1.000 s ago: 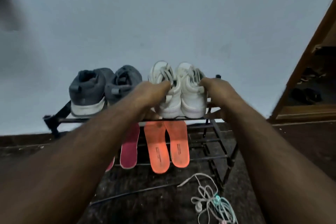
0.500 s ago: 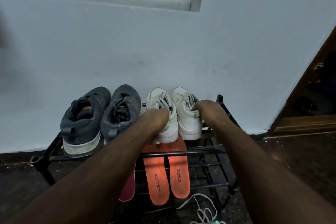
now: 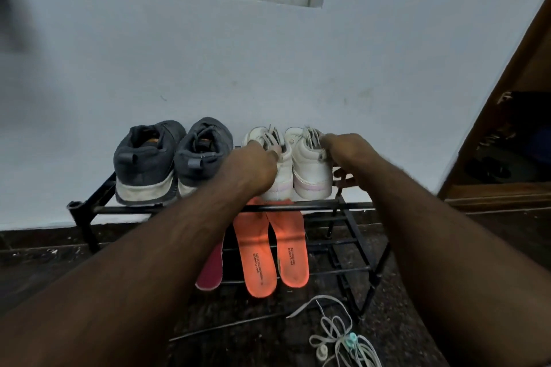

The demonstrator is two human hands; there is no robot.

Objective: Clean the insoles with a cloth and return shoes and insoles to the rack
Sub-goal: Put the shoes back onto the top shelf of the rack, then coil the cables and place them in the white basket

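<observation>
Shoes are going back on the rack [image 3: 208,209]: my left hand [image 3: 253,165] pinches the collar of the left white shoe [image 3: 275,170] and my right hand [image 3: 346,152] curls round the right white shoe [image 3: 310,167], both standing on the top shelf beside the grey pair [image 3: 170,161]. Orange insoles [image 3: 271,253] and a red one [image 3: 210,271] lie on the shelf below. Next, I judge, I let go cleanly without tipping either shoe.

- We see two dark grey fabric shoes [image 3: 173,158] with off-white soles.
- We see two white lace-up shoes [image 3: 295,164], soles tinged pink.
- Two orange foam insoles [image 3: 271,256] carry black print; another insole [image 3: 210,272] is crimson.
- The metal rack [image 3: 343,205] is black, the wall [image 3: 268,62] pale blue.
</observation>
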